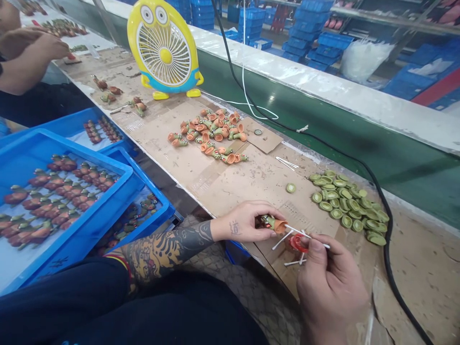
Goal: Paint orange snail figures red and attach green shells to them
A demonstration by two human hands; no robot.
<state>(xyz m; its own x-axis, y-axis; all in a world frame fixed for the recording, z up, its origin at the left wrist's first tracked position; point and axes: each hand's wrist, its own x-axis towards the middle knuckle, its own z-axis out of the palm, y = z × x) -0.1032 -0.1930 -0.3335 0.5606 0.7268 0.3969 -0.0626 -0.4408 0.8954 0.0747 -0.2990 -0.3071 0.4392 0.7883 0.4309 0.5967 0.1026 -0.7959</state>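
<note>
My left hand (251,221) is closed around a small green and orange figurine piece (278,225), its hollow orange end turned to the right. Between the thumb and fingers of my right hand (328,273) is a cotton swab (309,235), with its far tip at the rim of that orange end. Just below the swab sits a small red cap (299,242) on the cardboard, with several white swabs lying around it. A single green oval piece (291,188) lies beyond my hands. Farther right is a pile of similar green oval pieces (347,203).
Many orange and green figurine pieces (212,132) are heaped mid-table. A yellow fan (165,55) stands behind them. A black cable (383,191) runs along the right side. Blue crates (125,167) holding figurines stand at left. Another person's hands (39,52) are at upper left.
</note>
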